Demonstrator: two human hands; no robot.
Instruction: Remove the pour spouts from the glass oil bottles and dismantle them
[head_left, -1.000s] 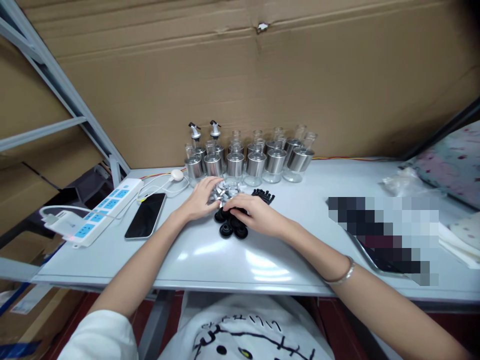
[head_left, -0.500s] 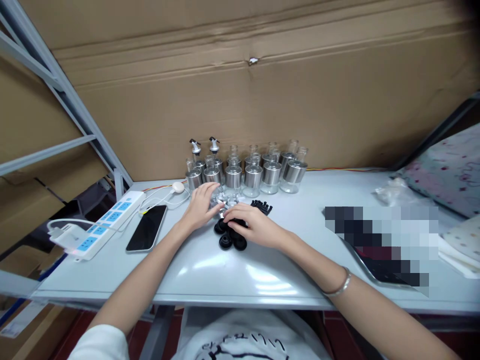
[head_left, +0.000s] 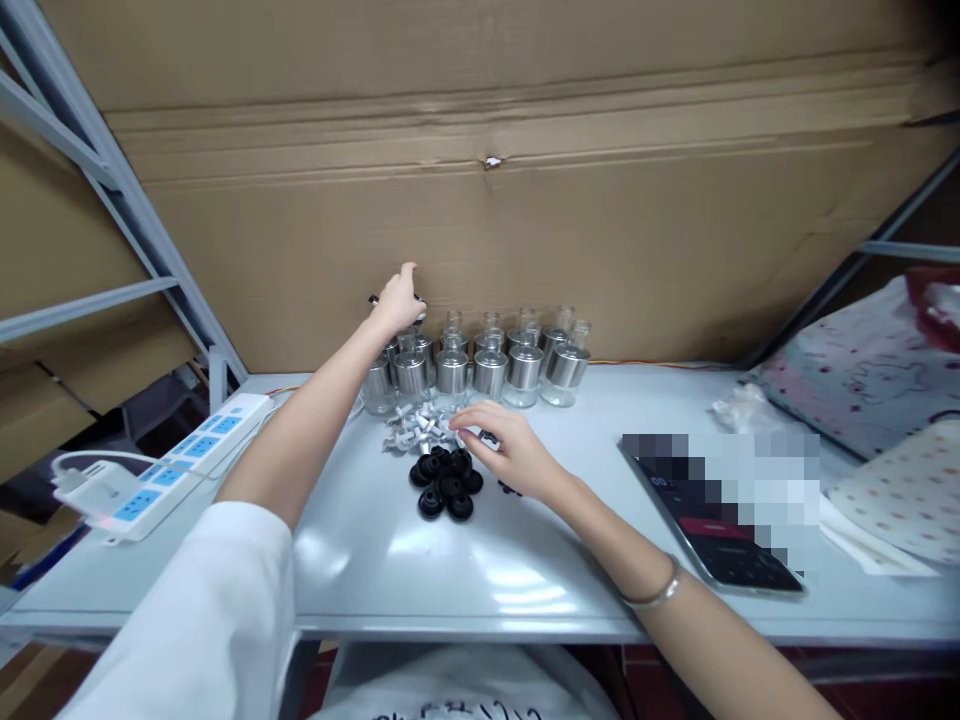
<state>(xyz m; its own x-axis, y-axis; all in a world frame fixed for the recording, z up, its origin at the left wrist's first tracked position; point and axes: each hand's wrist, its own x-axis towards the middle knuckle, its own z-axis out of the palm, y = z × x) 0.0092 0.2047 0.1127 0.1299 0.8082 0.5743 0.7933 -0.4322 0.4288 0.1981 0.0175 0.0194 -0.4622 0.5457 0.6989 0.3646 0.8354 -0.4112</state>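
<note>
My left hand [head_left: 399,300] reaches to the back left of the bottle rows, its fingers closed round a pour spout [head_left: 420,318] that is mostly hidden. Beside it pokes out the black tip of another pour spout [head_left: 373,299]. The glass bottles with steel sleeves [head_left: 451,372] stand upright in two rows. My right hand [head_left: 510,450] hovers over the table, fingers loosely curved and thumb apart, with nothing plainly held. Small black parts [head_left: 510,488] show under it. Near its fingertips lie a heap of grey-white spout pieces [head_left: 420,428] and a cluster of black rubber stoppers [head_left: 448,482].
At the left sits a white power strip [head_left: 187,455] with a plugged-in charger [head_left: 97,490]. A tablet or phone [head_left: 720,530], partly pixelated, lies to the right. Beyond it are crumpled plastic [head_left: 742,410] and patterned fabric [head_left: 862,380]. A cardboard wall [head_left: 525,230] closes off the back.
My left hand has left the grey-white pieces and moved up and back to the pour spouts. My right hand has shifted off the black stoppers, slightly to the right. The view has tilted a little.
</note>
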